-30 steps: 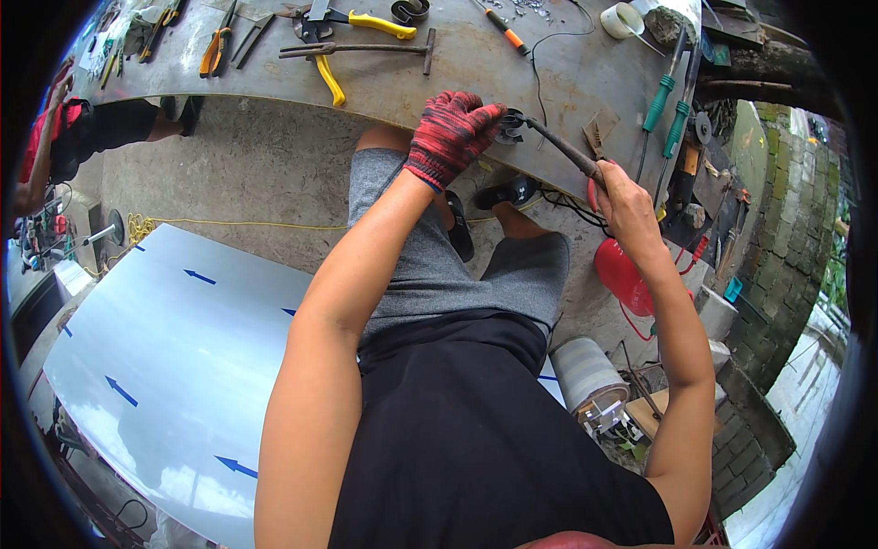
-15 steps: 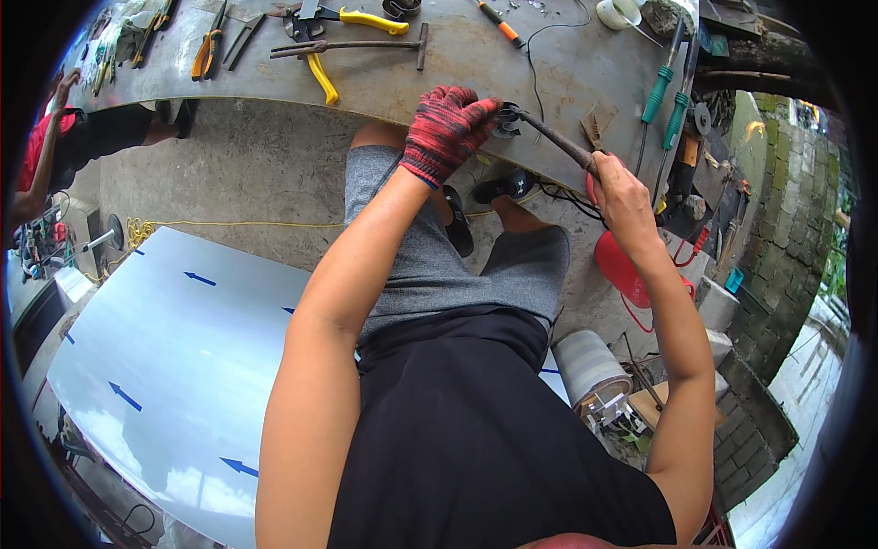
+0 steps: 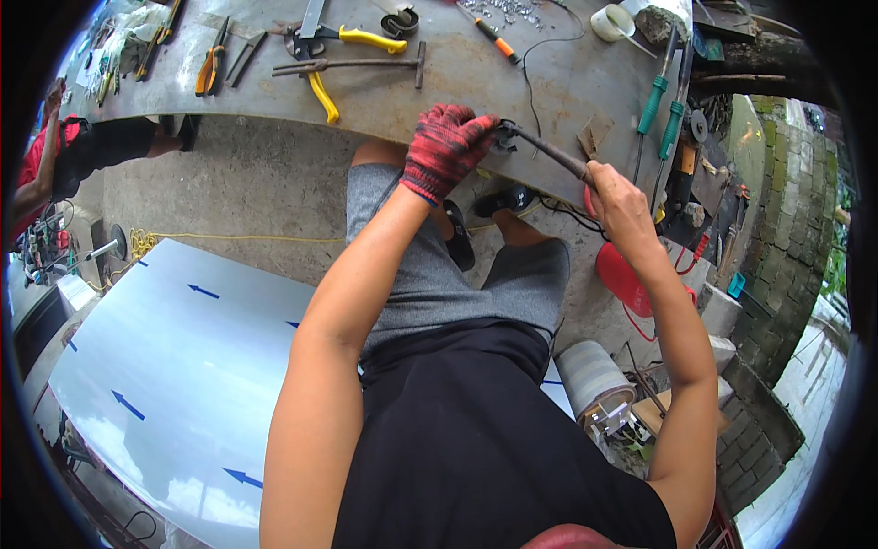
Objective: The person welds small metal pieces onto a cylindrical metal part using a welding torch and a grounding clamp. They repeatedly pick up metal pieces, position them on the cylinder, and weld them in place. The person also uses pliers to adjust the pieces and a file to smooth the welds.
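My left hand (image 3: pixel 446 154), in a red-and-black knit glove, is closed at the table's near edge. Its fingertips pinch a small dark metal piece (image 3: pixel 504 141), mostly hidden by the glove. Bare and wrapped round the thick end of a long dark-handled tool, my right hand (image 3: pixel 624 203) is to the right. The slanting tool (image 3: pixel 555 156) reaches up-left, its far end meeting the metal piece beside my left fingertips; its exact kind is unclear. Something red shows under my right fingers.
On the metal table (image 3: pixel 476 84) lie yellow-handled cutters (image 3: pixel 320 91), a T-shaped rod (image 3: pixel 366 64), orange pliers (image 3: pixel 211 64), an orange-black screwdriver (image 3: pixel 497 41) and green-handled tools (image 3: pixel 651 105). A glossy sheet (image 3: pixel 183 366) is at left. Another person (image 3: pixel 87 151) is far left.
The view has shifted slightly, showing more of the table's far side. Both hands keep their grips, and the tool's far end stays at the metal piece.
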The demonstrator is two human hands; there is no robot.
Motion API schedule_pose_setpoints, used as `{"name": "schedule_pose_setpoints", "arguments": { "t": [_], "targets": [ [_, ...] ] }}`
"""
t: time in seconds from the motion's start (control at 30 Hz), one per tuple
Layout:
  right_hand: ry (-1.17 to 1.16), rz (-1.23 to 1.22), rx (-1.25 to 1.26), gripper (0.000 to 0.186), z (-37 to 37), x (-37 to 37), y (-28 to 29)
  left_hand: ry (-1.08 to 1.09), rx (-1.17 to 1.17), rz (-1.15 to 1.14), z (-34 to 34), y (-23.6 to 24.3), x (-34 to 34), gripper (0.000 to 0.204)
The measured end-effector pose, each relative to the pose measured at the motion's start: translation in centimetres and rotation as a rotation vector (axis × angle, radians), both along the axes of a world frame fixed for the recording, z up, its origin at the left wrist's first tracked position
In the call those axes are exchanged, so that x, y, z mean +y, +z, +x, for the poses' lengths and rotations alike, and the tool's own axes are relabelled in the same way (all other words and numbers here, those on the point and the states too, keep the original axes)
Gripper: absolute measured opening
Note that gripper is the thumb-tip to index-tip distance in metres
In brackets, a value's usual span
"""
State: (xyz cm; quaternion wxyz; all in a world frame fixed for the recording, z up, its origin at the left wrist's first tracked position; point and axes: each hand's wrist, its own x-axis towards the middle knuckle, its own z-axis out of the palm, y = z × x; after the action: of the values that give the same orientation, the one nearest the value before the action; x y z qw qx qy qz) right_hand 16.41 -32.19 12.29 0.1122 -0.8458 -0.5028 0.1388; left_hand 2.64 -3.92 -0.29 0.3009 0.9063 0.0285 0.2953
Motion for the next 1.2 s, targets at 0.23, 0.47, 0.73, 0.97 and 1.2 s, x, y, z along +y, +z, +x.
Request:
{"name": "schedule_pose_setpoints", "arguments": {
  "t": [0.23,0.47,0.73,0.97,1.2],
  "targets": [
    [-0.002,-0.007,-0.058,0.044,0.1,-0.2,-0.8,-0.024,-0.019,-0.019,0.1,0.2,0.1,0.042],
    [-0.045,0.028,0.021,0.039,0.0,-0.5,1.3,-0.031,-0.013,-0.055,0.3,0.1,0.1,0.041],
    [-0.502,0.240,0.187,0.032,-2.6,-3.8,6.0,-0.008,0.005,-0.029,0.2,0.0,-0.1,0.037],
    [-0.858,0.371,0.280,0.023,-5.8,-7.6,2.6,-0.009,-0.004,-0.025,0.3,0.1,-0.2,0.035],
    [-0.987,0.435,0.350,0.019,-9.0,-8.9,0.1,-0.015,-0.005,-0.019,0.4,0.1,-0.1,0.037]
  ]
}}
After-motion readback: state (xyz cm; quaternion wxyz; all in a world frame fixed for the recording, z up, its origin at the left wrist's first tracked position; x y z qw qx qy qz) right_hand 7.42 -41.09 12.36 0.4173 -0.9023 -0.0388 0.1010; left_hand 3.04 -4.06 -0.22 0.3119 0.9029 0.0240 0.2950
